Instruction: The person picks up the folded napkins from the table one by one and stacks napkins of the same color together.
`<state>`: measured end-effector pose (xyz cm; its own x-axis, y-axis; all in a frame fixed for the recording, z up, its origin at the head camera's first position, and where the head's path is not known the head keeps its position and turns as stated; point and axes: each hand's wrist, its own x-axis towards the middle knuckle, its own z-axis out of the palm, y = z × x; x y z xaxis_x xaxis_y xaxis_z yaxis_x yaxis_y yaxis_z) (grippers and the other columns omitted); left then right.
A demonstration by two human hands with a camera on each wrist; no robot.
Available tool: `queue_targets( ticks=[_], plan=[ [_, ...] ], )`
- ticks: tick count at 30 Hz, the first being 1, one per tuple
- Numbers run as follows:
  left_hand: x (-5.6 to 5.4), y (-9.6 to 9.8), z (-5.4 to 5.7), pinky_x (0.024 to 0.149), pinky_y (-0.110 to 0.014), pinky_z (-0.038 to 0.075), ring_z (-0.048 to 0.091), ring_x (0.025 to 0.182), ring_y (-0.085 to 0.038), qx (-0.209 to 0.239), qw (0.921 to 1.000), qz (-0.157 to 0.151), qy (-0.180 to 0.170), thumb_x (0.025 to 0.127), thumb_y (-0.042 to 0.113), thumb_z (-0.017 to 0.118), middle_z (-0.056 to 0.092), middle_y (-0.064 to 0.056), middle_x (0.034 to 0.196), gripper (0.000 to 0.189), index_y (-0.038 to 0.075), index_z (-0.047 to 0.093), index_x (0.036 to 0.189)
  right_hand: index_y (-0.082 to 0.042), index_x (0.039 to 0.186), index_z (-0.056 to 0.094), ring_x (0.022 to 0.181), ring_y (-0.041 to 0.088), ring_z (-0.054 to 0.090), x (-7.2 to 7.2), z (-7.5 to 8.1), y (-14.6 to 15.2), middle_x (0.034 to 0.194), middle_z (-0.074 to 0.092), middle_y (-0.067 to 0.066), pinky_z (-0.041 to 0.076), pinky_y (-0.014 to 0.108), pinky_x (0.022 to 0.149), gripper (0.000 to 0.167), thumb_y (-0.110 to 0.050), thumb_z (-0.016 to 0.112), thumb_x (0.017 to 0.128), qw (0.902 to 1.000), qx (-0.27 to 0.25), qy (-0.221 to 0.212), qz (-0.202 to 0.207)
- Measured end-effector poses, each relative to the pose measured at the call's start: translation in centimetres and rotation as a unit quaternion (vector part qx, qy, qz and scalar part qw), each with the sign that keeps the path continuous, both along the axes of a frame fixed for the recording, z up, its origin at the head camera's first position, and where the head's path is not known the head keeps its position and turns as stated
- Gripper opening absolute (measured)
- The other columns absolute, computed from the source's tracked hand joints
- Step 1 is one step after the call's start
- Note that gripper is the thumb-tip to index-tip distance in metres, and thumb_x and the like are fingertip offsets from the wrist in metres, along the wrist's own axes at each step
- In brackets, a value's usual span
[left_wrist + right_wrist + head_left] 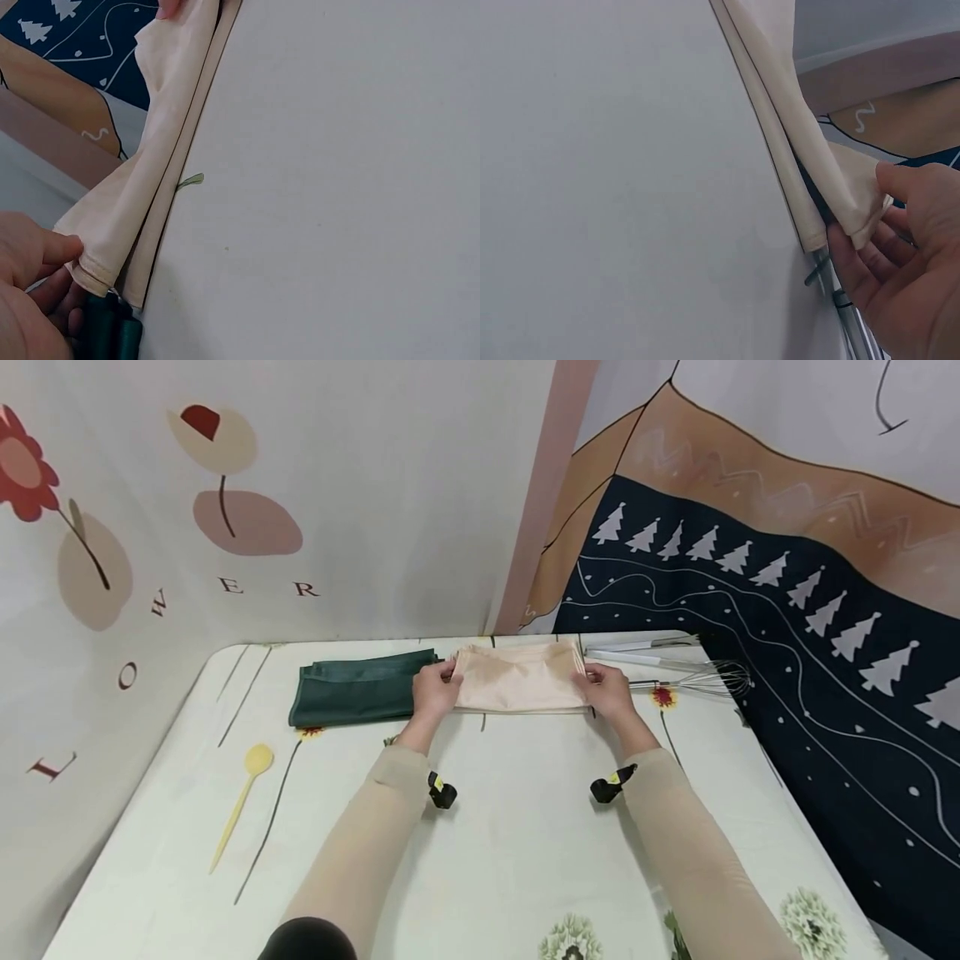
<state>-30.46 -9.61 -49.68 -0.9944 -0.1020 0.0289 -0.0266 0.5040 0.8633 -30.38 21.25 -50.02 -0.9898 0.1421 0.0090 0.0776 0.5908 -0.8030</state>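
A folded cream cloth (517, 681) lies at the back of the table, raised at its upper layer. My left hand (437, 690) pinches its left end between thumb and fingers, and my right hand (606, 690) pinches the right end. In the left wrist view the cloth (157, 142) shows a lifted layer above a lower fold, with the left hand (34, 277) at its corner. The right wrist view shows the right hand (907, 247) gripping the other corner of the cloth (795, 135). Beside the left hand lies a folded dark green cloth (352, 689).
A yellow spoon (251, 781) lies at the left of the table (517, 827). To the right of the cream cloth are a whisk (701, 681) and a long light-coloured utensil (630, 657). Printed curtains (390, 527) stand behind the table.
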Motion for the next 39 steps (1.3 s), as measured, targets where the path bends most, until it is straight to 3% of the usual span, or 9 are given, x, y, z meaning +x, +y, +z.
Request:
queue_targets(
  ticks=[4,8,14,18,23,30,39],
  plan=[
    [0.2,-0.3,-0.1,0.093,-0.043,0.054,0.064,0.109,-0.03,0.011,0.9998,0.015,0.002,0.1,0.013,0.064,0.069,-0.016,0.119,0.034,0.003,0.066,0.133,-0.001,0.123,0.071,0.095,0.029,0.067,0.1,0.0,0.2,0.108,0.072,0.021,0.05,0.026,0.07,0.039,-0.031,0.066,0.099,0.9996,0.023,-0.012,-0.013],
    [0.2,-0.6,-0.2,0.091,-0.043,0.054,0.065,0.107,-0.029,0.013,0.9997,0.021,0.002,0.1,0.014,0.065,0.07,-0.015,0.116,0.032,0.002,0.067,0.13,0.0,0.119,0.072,0.089,0.027,0.067,0.1,-0.1,0.4,0.103,0.072,0.021,0.05,0.025,0.066,0.032,-0.023,0.07,0.096,0.9991,0.039,0.006,-0.017],
    [0.1,-0.8,-0.5,0.088,-0.04,0.056,0.066,0.107,-0.029,-0.004,0.9999,0.011,-0.005,0.097,0.006,0.066,0.071,-0.015,0.116,0.031,0.001,0.069,0.127,0.002,0.113,0.073,0.09,0.03,0.068,-0.2,-0.4,0.4,0.101,0.073,0.022,0.047,0.017,0.06,0.024,-0.01,0.073,0.093,0.9989,0.011,0.039,-0.023],
    [0.3,-0.8,-0.5,0.089,-0.04,0.056,0.066,0.11,-0.029,-0.003,0.9999,0.009,-0.011,0.097,0.004,0.066,0.07,-0.016,0.118,0.031,0.001,0.069,0.128,0.002,0.113,0.073,0.095,0.032,0.069,-0.5,-0.5,0.4,0.102,0.073,0.022,0.047,0.015,0.06,0.023,-0.009,0.072,0.093,0.9985,0.011,0.051,-0.019],
    [0.6,-1.0,-0.7,0.084,-0.041,0.057,0.067,0.106,-0.03,-0.007,0.9999,0.006,0.005,0.097,0.005,0.065,0.071,-0.017,0.115,0.03,0.0,0.069,0.127,0.004,0.112,0.073,0.093,0.033,0.07,-0.6,-0.8,0.5,0.101,0.073,0.023,0.048,0.015,0.062,0.023,-0.01,0.073,0.093,0.9981,0.013,0.058,-0.017],
    [1.3,-1.7,-1.1,0.085,-0.043,0.054,0.065,0.098,-0.027,-0.058,0.9969,-0.013,0.051,0.102,0.015,0.061,0.069,-0.014,0.111,0.027,0.004,0.071,0.124,0.004,0.113,0.072,0.092,0.033,0.07,0.1,-0.9,0.5,0.102,0.073,0.02,0.056,0.036,0.078,0.028,-0.019,0.07,0.096,0.9966,0.032,0.071,-0.03],
    [3.2,-3.8,-0.7,0.097,-0.05,0.048,0.062,0.113,-0.032,-0.133,0.9878,-0.037,0.073,0.101,0.021,0.064,0.064,-0.014,0.126,0.027,0.008,0.072,0.123,0.002,0.115,0.072,0.098,0.035,0.07,2.3,-0.3,1.1,0.105,0.074,0.019,0.051,0.049,0.091,0.029,-0.021,0.066,0.099,0.9886,0.081,0.125,-0.026]
  ],
)
